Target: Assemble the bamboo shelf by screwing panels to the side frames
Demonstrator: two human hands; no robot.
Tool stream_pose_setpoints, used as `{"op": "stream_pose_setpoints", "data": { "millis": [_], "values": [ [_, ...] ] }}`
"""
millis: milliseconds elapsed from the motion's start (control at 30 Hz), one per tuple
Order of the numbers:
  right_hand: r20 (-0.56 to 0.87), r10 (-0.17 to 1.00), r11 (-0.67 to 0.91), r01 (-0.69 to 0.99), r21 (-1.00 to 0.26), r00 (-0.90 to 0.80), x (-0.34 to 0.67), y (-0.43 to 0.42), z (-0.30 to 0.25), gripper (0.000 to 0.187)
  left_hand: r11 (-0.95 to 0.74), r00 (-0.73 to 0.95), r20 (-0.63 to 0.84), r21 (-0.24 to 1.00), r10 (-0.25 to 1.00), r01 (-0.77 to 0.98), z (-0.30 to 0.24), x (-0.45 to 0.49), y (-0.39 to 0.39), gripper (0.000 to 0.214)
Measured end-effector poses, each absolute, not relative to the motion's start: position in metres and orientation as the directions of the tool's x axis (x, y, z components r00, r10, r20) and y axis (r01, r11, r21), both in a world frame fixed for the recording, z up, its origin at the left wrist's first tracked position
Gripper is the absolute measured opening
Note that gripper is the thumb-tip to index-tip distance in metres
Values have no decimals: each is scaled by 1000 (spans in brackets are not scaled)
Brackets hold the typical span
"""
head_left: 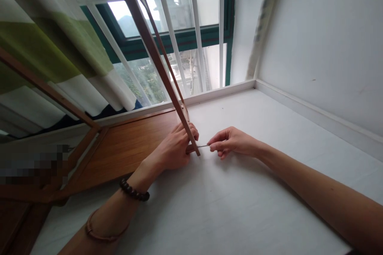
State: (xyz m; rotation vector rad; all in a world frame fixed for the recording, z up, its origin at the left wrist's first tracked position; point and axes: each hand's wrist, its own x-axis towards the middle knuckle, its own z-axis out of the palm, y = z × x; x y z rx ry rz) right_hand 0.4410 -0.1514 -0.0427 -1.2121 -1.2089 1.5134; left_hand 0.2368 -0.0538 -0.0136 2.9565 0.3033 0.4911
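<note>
A brown wooden frame (161, 63) of long thin bars slants down to the pale floor. Around its lower corner wraps my left hand (175, 147), fingers curled over the wood behind the front bar. From that corner a thin metal rod (204, 146) sticks out to the right. Its free end is pinched between the thumb and forefinger of my right hand (229, 142). My fingertips cover that end, so its shape is hidden. A wide wooden panel (137, 139) joins the frame on the left, behind my left forearm.
White and green curtains (74, 55) hang at the left by the window. White railings (170, 36) cross the glass. The white wall (326, 48) with its skirting stands on the right. More wooden bars (48, 83) rise at the left. Pale floor (209, 207) lies below my arms.
</note>
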Motion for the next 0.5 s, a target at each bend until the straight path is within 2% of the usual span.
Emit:
{"op": "stream_pose_setpoints", "data": {
  "millis": [100,200,400,500],
  "values": [
    [-162,956,-181,-58,-982,-245,443,-151,-44,40,-970,928,298,160,224,183,-12,235,-53,35],
    [-85,973,-102,-69,-992,-217,439,-151,-46,36,-969,929,292,160,227,186,-12,234,-53,35],
    [-156,975,-170,-82,-982,-155,430,-152,-45,32,-970,928,295,157,226,186,-15,232,-53,36],
    [-141,964,-166,-97,-981,-225,434,-152,-45,31,-969,925,301,159,231,191,-18,233,-53,35]
  ]
}}
